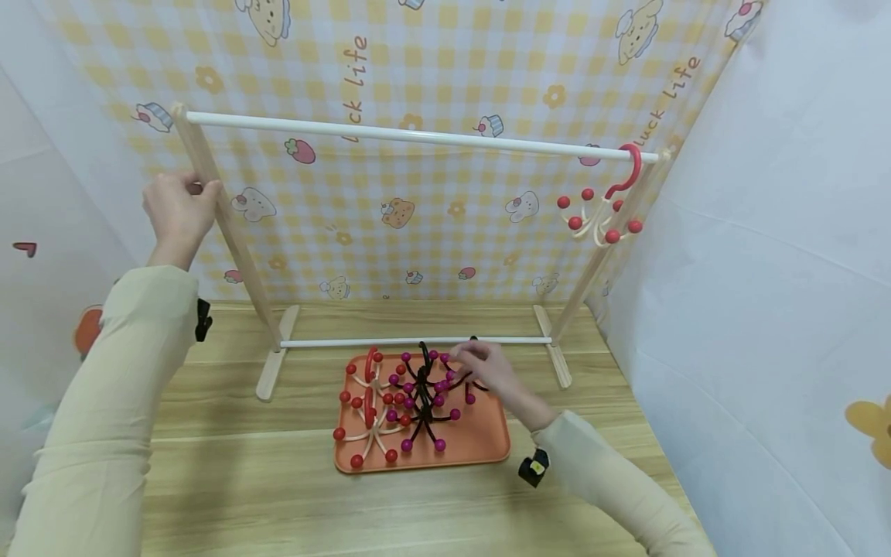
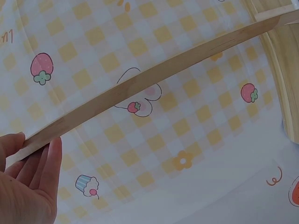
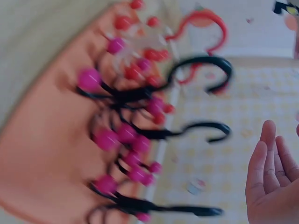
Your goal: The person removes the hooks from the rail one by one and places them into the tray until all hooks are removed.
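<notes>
My left hand (image 1: pixel 179 207) pinches the left wooden post (image 1: pixel 233 244) of a hanging rack between thumb and fingers, high up near the rail; the left wrist view shows that hand (image 2: pixel 32 186) around the post's edge. Above an orange tray (image 1: pixel 483 441), my right hand (image 1: pixel 490 370) hovers with loosely bent fingers. It holds nothing in the right wrist view, where the hand (image 3: pixel 275 182) is apart from the hooks. Black multi-prong hangers (image 1: pixel 427 414) with magenta ball tips lie on the tray, beside cream ones (image 1: pixel 374 425) with red hooks and red balls.
A cream and red hanger (image 1: pixel 599 220) hangs by its hook at the right end of the white top rail (image 1: pixel 411 135). A lower white bar (image 1: pixel 327 342) crosses behind the tray. The rack's right foot (image 1: pixel 554 352) stands on the wooden table (image 1: pixel 278 480).
</notes>
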The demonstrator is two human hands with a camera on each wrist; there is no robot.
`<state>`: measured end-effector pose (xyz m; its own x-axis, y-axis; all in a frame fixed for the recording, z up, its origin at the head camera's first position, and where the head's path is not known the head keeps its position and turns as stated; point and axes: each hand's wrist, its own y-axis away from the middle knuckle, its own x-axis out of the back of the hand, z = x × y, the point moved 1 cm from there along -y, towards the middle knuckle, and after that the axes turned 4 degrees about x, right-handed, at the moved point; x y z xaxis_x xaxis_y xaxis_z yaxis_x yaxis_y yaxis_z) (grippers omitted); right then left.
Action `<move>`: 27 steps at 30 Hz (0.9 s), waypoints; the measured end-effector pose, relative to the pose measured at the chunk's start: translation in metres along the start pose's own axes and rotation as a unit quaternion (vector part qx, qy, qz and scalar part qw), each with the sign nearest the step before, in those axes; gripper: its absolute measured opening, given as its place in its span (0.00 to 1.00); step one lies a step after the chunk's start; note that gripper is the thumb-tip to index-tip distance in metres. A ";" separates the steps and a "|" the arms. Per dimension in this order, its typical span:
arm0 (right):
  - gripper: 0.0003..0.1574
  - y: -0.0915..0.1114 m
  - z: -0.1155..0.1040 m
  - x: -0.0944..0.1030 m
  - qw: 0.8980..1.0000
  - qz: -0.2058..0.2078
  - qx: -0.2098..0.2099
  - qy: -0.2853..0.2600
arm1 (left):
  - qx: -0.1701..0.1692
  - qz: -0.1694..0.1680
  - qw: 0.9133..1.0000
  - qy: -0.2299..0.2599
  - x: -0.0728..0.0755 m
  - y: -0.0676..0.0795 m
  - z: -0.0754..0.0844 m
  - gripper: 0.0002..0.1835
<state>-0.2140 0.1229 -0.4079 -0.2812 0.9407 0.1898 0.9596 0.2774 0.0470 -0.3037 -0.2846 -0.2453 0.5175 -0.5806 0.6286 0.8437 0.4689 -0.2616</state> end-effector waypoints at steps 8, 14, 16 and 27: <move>0.18 -0.018 -0.033 0.037 0.997 0.063 0.035 0.031 | -0.001 -0.001 1.000 0.004 -0.001 0.000 0.000 0.21; 0.20 -0.025 -0.062 0.063 0.991 0.086 0.071 0.070 | 0.000 -0.001 1.000 0.002 -0.001 0.000 0.000 0.22; 0.21 -0.026 -0.073 0.071 0.989 0.091 0.085 0.079 | -0.001 0.000 1.000 0.003 -0.001 0.000 0.001 0.22; 0.20 -0.029 -0.130 0.117 0.966 0.168 0.135 0.139 | 0.002 0.000 1.000 0.006 -0.001 0.000 0.000 0.22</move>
<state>-0.2737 0.1992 -0.2594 0.0956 0.9078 0.4084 0.9487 0.0411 -0.3135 -0.3045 -0.2841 -0.2463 0.5198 -0.5883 0.6195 0.8428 0.4717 -0.2592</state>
